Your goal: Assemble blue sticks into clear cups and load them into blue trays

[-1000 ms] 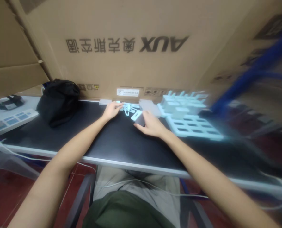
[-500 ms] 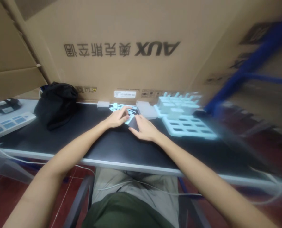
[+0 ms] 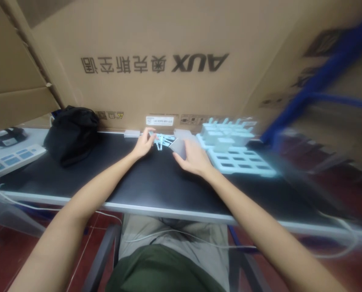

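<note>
Head-worn view, forward and down over the tabletop (image 3: 156,182)

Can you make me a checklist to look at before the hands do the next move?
1. Grey, rectangular, plastic-looking block in the right hand: ok, held.
2. Left hand at the light-blue, flat, plastic-looking strips: ok.
3. Left hand gripping a strip: cannot tell, too blurry.
4. Strips lined up neatly: not ok, they point different ways.
5. Right hand clear of the light-blue, slotted, plastic-looking rack: cannot tell, they look close.
6. Black, rounded cloth bag away from both hands: ok.
</note>
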`<state>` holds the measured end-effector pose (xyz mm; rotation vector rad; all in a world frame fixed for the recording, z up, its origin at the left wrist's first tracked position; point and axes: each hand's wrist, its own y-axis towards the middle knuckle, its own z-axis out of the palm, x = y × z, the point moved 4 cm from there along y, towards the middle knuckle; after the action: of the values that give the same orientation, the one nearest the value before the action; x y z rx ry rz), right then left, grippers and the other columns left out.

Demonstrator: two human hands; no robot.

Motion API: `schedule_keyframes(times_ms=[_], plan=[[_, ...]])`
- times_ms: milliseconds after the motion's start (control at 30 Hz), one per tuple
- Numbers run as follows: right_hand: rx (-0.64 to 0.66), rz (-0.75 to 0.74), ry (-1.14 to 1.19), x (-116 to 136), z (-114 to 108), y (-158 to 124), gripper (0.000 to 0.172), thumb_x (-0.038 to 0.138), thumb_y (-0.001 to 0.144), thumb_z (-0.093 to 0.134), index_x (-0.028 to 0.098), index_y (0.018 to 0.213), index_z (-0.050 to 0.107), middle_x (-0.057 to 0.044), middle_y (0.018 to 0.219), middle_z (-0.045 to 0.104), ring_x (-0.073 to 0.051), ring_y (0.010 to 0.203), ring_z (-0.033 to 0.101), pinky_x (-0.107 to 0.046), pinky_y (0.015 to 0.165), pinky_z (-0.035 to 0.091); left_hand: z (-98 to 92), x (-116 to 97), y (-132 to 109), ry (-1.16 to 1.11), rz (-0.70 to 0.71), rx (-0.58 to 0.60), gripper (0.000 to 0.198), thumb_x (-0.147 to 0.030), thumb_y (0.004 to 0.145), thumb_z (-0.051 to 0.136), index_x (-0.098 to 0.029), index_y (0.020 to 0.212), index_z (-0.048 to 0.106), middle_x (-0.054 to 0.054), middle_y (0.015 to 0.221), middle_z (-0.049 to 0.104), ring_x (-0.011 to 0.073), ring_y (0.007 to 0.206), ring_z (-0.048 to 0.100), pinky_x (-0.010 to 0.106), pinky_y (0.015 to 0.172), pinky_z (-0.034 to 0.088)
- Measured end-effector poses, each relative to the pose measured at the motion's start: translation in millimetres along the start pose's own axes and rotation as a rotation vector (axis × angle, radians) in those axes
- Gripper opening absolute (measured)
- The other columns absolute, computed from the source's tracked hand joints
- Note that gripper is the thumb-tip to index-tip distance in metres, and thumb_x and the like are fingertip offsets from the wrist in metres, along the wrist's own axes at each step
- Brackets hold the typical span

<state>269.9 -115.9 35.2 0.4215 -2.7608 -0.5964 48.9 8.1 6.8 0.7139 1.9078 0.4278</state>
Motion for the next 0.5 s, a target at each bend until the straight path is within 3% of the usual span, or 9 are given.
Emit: schedule_keyframes(times_ms=[133,233,367,500], plan=[[-0.266,-0.032,0.021,-14.2,-7.8,0.5,0.068,0.05,0.099,0.047,0.007,0.151,0.044,-0.027,0.133,0.056,-0.041,0.127,0.053,-0.059,0.11,0.045,-19.9,22.7,7.1,0.108,0.03,-0.018,0.028,-0.038,0.093,0.074,-0.022,0.103,0.054,0.009,0.112,0.08,0.0169,0.082,0.071,0.031,0.077,0.053],[-0.333,-0.009,0.004,-28.2,-15.0,6.4,0.079,0.054,0.101,0.043,0.004,0.162,0.031,-0.028,0.134,0.051,-0.043,0.13,0.048,-0.064,0.113,0.04,-23.9,30.6,7.7,0.215,0.019,0.052,0.039,-0.038,0.081,0.087,-0.022,0.085,0.052,0.008,0.109,0.082,0.0221,0.097,0.074,0.035,0.086,0.053],[-0.283,0.006,-0.085,-54.0,-28.0,37.0,0.074,0.055,0.103,0.04,0.011,0.162,0.034,-0.027,0.139,0.051,-0.044,0.133,0.045,-0.066,0.113,0.038,-17.4,31.2,7.2,0.383,0.038,0.199,0.039,-0.039,0.079,0.089,-0.021,0.074,0.055,0.006,0.109,0.082,0.0247,0.104,0.072,0.041,0.096,0.052],[-0.105,-0.046,-0.219,-85.0,-29.3,91.1,0.07,0.052,0.099,0.053,0.006,0.152,0.049,-0.029,0.144,0.051,-0.047,0.138,0.041,-0.064,0.113,0.038,-12.8,27.5,7.4,0.503,0.117,0.245,0.029,-0.041,0.085,0.084,-0.021,0.079,0.064,0.006,0.108,0.08,0.0265,0.106,0.068,0.044,0.101,0.049]])
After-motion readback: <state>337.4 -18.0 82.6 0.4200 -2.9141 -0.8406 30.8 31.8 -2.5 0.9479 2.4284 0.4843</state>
